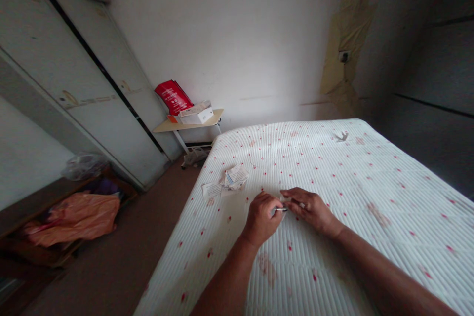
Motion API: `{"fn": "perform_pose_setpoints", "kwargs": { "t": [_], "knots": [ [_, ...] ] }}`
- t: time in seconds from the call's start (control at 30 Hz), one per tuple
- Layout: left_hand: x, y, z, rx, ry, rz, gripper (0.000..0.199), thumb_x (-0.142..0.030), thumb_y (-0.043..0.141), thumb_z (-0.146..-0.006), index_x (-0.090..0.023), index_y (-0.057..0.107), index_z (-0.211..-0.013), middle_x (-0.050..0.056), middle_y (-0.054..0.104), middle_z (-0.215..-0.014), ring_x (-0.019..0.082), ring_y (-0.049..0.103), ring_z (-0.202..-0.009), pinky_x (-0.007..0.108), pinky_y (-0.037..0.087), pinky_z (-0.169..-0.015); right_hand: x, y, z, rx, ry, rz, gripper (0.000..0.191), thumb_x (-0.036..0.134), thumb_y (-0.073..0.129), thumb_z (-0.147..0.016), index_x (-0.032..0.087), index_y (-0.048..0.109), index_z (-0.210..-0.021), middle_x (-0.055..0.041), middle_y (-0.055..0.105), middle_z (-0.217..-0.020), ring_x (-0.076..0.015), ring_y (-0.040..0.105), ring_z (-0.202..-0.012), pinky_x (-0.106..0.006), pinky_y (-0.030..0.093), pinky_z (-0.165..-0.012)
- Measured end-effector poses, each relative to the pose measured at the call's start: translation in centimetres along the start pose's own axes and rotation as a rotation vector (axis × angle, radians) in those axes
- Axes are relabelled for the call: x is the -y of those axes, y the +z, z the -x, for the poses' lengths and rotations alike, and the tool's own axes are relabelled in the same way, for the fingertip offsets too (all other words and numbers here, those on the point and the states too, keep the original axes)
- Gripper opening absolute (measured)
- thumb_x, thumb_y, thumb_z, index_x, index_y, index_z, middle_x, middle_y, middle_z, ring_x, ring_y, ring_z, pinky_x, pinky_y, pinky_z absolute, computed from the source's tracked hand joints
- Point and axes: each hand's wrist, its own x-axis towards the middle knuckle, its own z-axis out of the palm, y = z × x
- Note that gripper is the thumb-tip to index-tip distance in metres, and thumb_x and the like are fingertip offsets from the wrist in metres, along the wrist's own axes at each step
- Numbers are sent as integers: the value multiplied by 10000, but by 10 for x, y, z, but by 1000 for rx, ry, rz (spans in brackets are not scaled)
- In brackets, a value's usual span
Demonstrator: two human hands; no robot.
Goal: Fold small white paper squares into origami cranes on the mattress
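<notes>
My left hand (262, 216) is closed, thumb and fingers pinching a small, narrow white piece (281, 210) with a dark edge. It looks like folded paper, but most of it is hidden by the fingers. My right hand (309, 210) meets it from the other side, fingers bent and closed on the same piece. Both hands are low over the middle of the bed (292, 266), which has a white ribbed cover with red dots. Beyond the left hand lies a loose pile of printed paper pieces (236, 177). Far off on the bed is a small grey folded shape (341, 137).
A small table (168, 127) by the wall holds a red bag (174, 97) and a white box (200, 116). On the left are a tall cabinet (85, 74) and a low wooden shelf with an orange plastic bag (76, 219). A socket (344, 56) sits on the far wall.
</notes>
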Motion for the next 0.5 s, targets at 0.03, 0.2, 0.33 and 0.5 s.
{"fn": "perform_pose_setpoints", "kwargs": {
  "t": [0.03,0.2,0.33,0.5],
  "knots": [
    [0,-1,0,-17,-20,-18,206,11,544,-623,-185,583,-672,12,631,-685,152,554,-703,275,444,-703,1,-1,0,-45,54,-2,322,383,490,-867,191,627,-1086,-92,665,-983,-157,629,-742,-279,516,-681],
    [-1,-6,-3,-153,-115,-70,168,-20,553,-662,-185,583,-679,12,610,-696,156,541,-740,277,436,-710,12,-1,2,-79,264,-21,312,425,473,-852,171,653,-868,-62,671,-812,-162,617,-692,-255,488,-618],
    [-1,-7,-3,-226,-179,-85,156,-33,557,-657,-186,580,-675,12,589,-706,156,539,-756,273,437,-712,24,10,4,55,236,66,290,409,490,-844,172,653,-803,-35,640,-735,-151,582,-663,-243,439,-596],
    [0,-6,-2,-223,-232,-89,145,-40,552,-648,-183,574,-662,8,586,-688,150,543,-737,266,437,-701,28,23,4,80,240,142,272,379,491,-836,167,627,-735,-11,592,-661,-133,538,-607,-229,396,-564]
  ]
}}
